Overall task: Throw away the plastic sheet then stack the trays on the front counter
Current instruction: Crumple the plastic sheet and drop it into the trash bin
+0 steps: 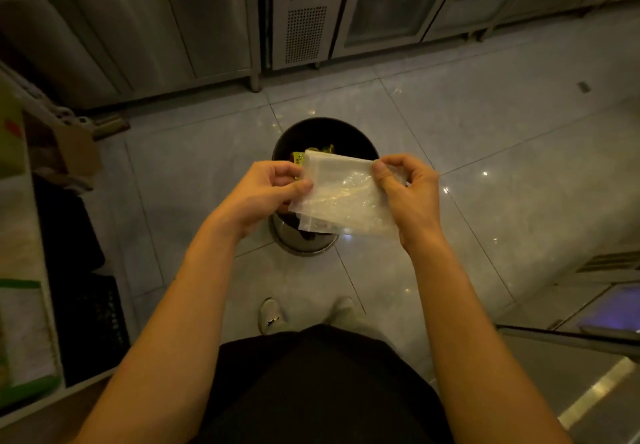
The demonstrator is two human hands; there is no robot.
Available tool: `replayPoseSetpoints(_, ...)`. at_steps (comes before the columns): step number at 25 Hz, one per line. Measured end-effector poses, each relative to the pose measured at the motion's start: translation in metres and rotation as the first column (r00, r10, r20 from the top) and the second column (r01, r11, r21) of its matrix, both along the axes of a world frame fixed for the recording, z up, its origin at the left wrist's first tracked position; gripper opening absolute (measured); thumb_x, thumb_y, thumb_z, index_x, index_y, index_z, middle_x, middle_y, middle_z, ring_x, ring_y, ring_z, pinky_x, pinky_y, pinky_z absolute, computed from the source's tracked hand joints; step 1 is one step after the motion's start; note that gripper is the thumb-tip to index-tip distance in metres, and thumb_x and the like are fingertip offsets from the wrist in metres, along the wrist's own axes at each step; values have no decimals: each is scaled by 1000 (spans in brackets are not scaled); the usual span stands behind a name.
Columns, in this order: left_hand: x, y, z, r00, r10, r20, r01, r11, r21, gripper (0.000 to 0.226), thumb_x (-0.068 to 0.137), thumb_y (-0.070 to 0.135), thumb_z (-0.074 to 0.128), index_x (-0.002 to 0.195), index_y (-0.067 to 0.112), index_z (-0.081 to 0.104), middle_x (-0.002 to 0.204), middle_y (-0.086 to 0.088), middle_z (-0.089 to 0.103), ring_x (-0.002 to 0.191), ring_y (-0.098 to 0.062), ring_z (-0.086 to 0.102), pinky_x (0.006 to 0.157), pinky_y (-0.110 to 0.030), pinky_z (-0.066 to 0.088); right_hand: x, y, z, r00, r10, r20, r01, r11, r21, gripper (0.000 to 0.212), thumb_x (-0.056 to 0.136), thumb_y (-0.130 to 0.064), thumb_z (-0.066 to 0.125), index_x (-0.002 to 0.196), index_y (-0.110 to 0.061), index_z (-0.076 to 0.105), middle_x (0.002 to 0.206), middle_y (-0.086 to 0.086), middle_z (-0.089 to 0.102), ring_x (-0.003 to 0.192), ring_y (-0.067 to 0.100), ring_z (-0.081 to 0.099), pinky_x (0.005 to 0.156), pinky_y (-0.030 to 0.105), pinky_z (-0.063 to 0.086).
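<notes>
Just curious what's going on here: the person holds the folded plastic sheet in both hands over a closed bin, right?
Not quite. The head view shows the bin is open, with rubbish visible inside. The rest stands: the left hand and right hand both hold the folded plastic sheet over it.

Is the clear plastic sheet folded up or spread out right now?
Folded: the clear plastic sheet shows layered edges, pinched between the left hand and the right hand above the round black bin.
</notes>
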State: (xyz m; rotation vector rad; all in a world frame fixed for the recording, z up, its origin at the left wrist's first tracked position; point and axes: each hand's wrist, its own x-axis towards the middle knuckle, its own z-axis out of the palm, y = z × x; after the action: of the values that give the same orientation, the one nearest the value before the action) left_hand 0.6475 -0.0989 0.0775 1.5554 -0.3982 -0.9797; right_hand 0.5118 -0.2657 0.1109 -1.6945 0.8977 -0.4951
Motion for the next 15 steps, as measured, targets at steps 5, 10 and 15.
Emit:
replayPoseSetpoints(5, 21, 0, -23, 956, 294, -15, -294, 955, 31, 7, 89, 8, 67, 88, 15, 67, 74, 3, 73, 64, -4, 68, 60, -26, 59, 19, -11, -21, 989, 131, -68, -106, 953, 284, 35, 92, -23, 63, 125, -21, 52, 107, -2, 66, 98, 15, 66, 76, 32, 61)
replayPoseSetpoints(10, 40, -22, -45, 937, 339, -85, -317, 927, 202, 27, 81, -3, 63, 104, 10, 67, 99, -10, 69, 87, -21, 67, 68, -31, 57, 32, -32, -56, 973, 191, -127, -142, 937, 319, 27, 90, -12, 64, 115, -19, 55, 104, 3, 67, 94, 16, 68, 69, 25, 59)
replayPoseSetpoints(15, 45, -92, -73, 890, 428, -156, -352, 864, 361, 45, 83, -6, 60, 124, 12, 60, 118, -10, 62, 101, -25, 66, 68, -29, 58, 58, -95, -97, 972, 149, -183, -70, 923, 378, 26, 91, -7, 60, 114, -19, 56, 101, 1, 65, 92, 14, 65, 70, 26, 58)
